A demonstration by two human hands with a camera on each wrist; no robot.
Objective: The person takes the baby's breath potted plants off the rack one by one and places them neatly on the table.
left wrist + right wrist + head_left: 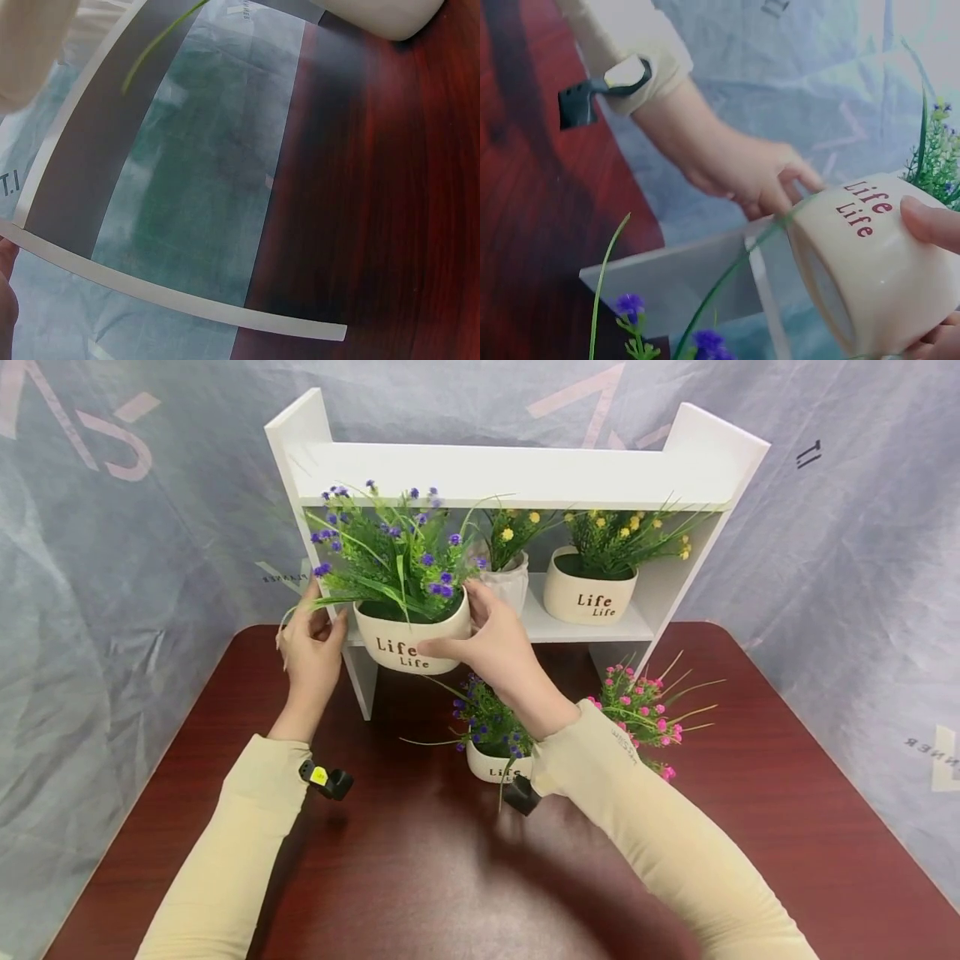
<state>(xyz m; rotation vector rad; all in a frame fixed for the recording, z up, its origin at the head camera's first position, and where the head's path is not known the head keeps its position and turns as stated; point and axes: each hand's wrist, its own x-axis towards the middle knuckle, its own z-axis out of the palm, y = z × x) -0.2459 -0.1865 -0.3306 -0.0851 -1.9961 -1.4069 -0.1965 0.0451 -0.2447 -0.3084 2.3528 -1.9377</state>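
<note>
Left of centre, a cream oval pot (411,639) bears brown lettering (390,646) beneath green foliage (400,567) dotted purple; right of centre, small blossoms (661,725) are pink. The board shelf (510,477) is white, the wooden tabletop (420,877) reddish-brown, the fabric backdrop (195,543) grey with pale pink markings (60,414).

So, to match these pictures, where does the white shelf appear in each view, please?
Head: the white shelf fills the upper middle, partly behind the pot in the right hand.
Left wrist: one long edge of the white shelf slopes from the left side toward the lower right.
Right wrist: part of the white shelf is at the bottom, left of that pot.
Shared landmark: the dark red table.
</note>
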